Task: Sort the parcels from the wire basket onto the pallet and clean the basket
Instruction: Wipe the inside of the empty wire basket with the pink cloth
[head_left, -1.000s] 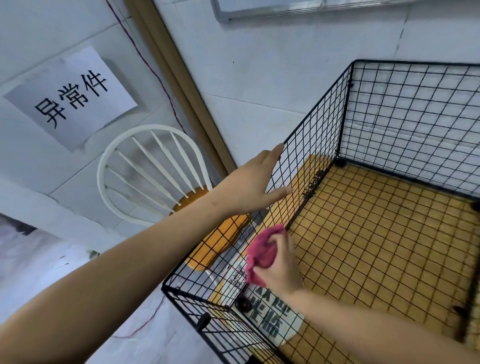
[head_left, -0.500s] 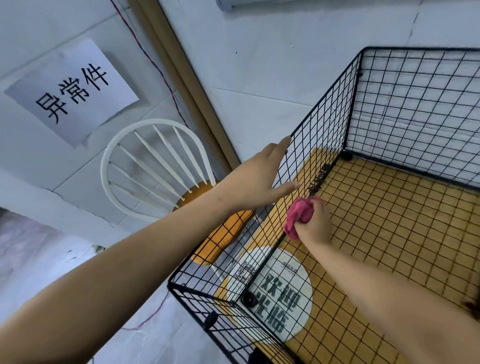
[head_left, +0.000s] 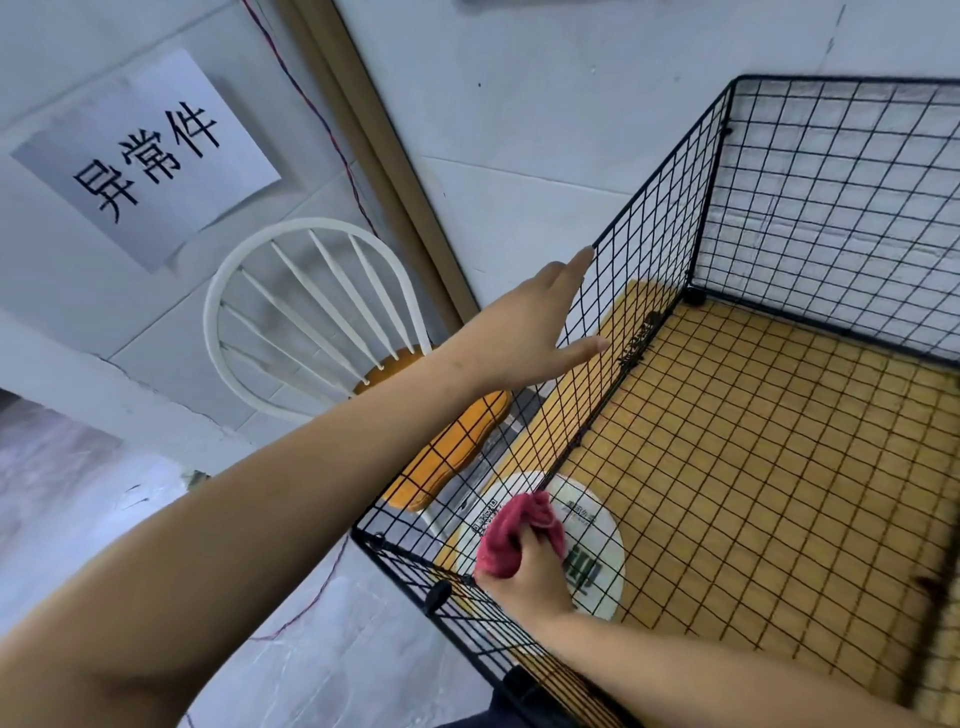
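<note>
The black wire basket (head_left: 670, 171) stands open-topped on a yellow mat, with no parcels inside it. My left hand (head_left: 535, 322) lies flat with straight fingers against the outside of the basket's left wall, near its top rim. Inside the basket, my right hand (head_left: 524, 571) grips a bunched red cloth (head_left: 511, 535) low against the same wall, near the front left corner. No pallet or parcel is in view.
A white spindle-back chair (head_left: 306, 312) with an orange seat stands just left of the basket. On the wall hangs a paper sign (head_left: 150, 161) with black characters. A round white sticker (head_left: 597, 551) lies under the basket floor. A thin red cord runs down the wall.
My right hand with the red cloth slid along the inside of the left wall, first toward the far end, then back down to the front corner. My left hand stayed on the wall.
</note>
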